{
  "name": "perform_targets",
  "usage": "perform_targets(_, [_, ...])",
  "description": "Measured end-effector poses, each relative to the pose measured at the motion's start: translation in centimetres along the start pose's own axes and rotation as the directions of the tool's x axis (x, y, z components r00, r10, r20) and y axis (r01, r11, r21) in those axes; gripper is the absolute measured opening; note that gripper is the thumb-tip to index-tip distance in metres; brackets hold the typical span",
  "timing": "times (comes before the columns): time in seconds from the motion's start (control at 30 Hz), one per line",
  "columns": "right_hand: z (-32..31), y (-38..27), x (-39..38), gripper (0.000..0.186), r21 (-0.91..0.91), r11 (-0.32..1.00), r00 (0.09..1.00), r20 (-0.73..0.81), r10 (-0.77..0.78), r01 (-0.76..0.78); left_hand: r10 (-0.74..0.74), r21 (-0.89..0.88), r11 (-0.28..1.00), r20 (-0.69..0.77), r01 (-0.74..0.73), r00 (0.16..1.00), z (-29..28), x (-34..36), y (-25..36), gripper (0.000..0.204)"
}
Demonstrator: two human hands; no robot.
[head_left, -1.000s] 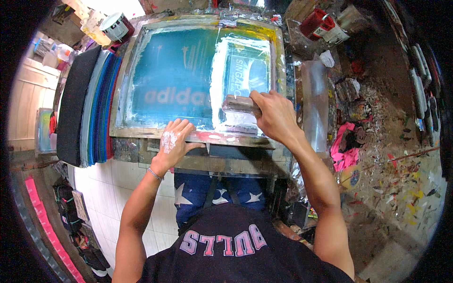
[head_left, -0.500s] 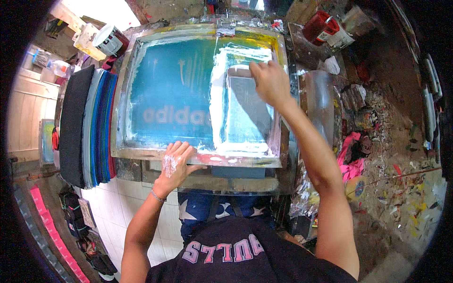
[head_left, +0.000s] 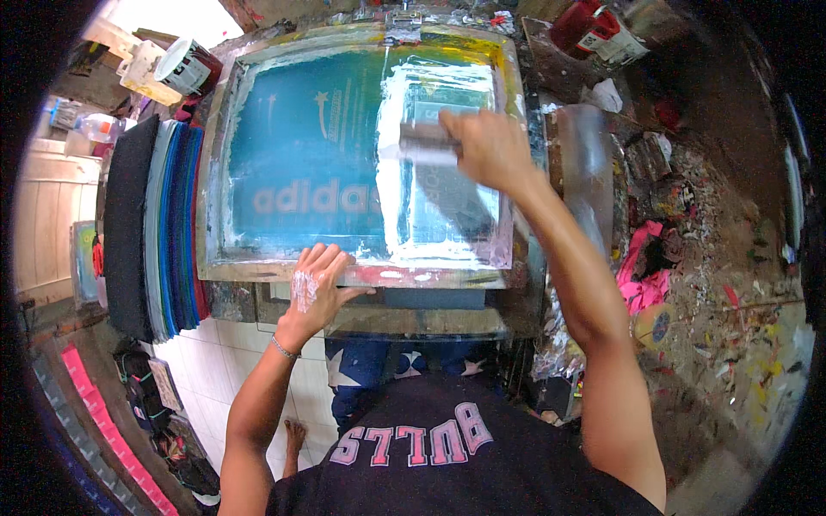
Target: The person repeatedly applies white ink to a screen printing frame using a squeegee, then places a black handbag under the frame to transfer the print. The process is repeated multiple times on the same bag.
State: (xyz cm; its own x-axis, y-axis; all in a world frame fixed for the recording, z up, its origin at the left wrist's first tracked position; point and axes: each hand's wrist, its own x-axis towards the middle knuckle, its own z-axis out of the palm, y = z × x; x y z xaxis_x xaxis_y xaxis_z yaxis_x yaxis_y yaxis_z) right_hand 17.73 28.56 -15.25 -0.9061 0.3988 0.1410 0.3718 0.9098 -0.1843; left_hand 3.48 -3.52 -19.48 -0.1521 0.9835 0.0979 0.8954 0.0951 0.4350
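Note:
A wooden-framed printing screen (head_left: 301,155) lies on the bench, its mesh teal on the left, with faint lettering. At the right, white ink (head_left: 389,206) surrounds a paler printed panel. My right hand (head_left: 486,146) is closed on a squeegee (head_left: 417,136), held crosswise over that panel and slightly blurred; the panel is partly hidden by hand, tool and shadow. My left hand (head_left: 317,284), white ink smeared on its back, grips the frame’s near edge, fingers over the top and thumb out to the right.
A stack of coloured sheets (head_left: 172,232) stands left of the screen. Ink containers (head_left: 181,73) sit at the back left, more (head_left: 581,34) at the back right. A clear roll (head_left: 585,172) and pink cloth (head_left: 641,284) lie right. A bare foot (head_left: 292,434) shows on the tiled floor below.
My right hand swept the squeegee from the panel’s near part toward the far end, then came partway back toward me. My left hand has stayed on the frame.

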Motion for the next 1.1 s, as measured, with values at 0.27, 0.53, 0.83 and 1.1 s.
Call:
perform_targets(0.27, [-0.7,-7.9,-11.5,0.017,0.024,1.0,1.0,0.007,-0.005,0.005,0.028,-0.011,1.0,-0.06,-0.028,0.998,0.3,-0.5,0.2,0.045])
perform_targets(0.53, [-2.9,-9.3,-11.7,0.032,-0.18,0.984,0.997,-0.079,-0.006,-0.008,0.024,0.013,1.0,-0.08,-0.023,0.996,-2.0,0.1,1.9,0.05])
perform_targets(0.83, [-14.8,-9.6,-7.9,0.038,-0.343,0.939,0.865,-0.476,-0.161,-0.014,0.168,-0.048,0.983,-0.126,-0.175,0.978,-18.0,7.5,3.2,0.057])
perform_targets(1.1, [-25.6,-8.7,1.2,0.06,-0.117,0.971,0.9,-0.41,0.146,-0.21,0.446,0.541,0.84,-0.646,-0.041,0.62,-23.8,11.0,8.1,0.028])
